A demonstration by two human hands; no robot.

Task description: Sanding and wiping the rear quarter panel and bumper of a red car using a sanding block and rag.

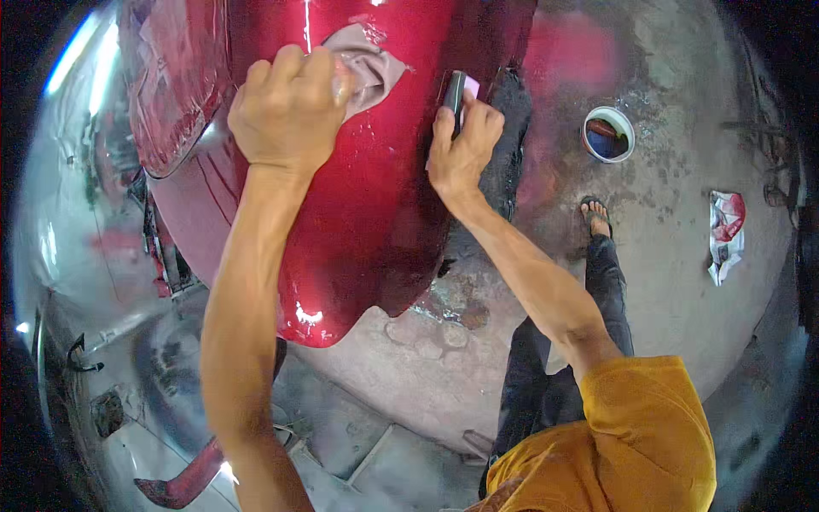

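Below me lies a glossy red car body panel, wet with bright highlights. My left hand is closed in a fist above its upper part. It grips a crumpled pale pinkish cloth, whose loose end spreads over the red surface. My right hand works at the panel's right side edge. Its thumb and fingers pinch a dark grey sanding block, with a pale pink edge showing beside it. The block's underside is hidden.
A white bucket with dark liquid stands on the concrete floor at right. Farther right lies a red-stained white sheet. My sandaled foot is near the bucket. Another red part shows at lower left.
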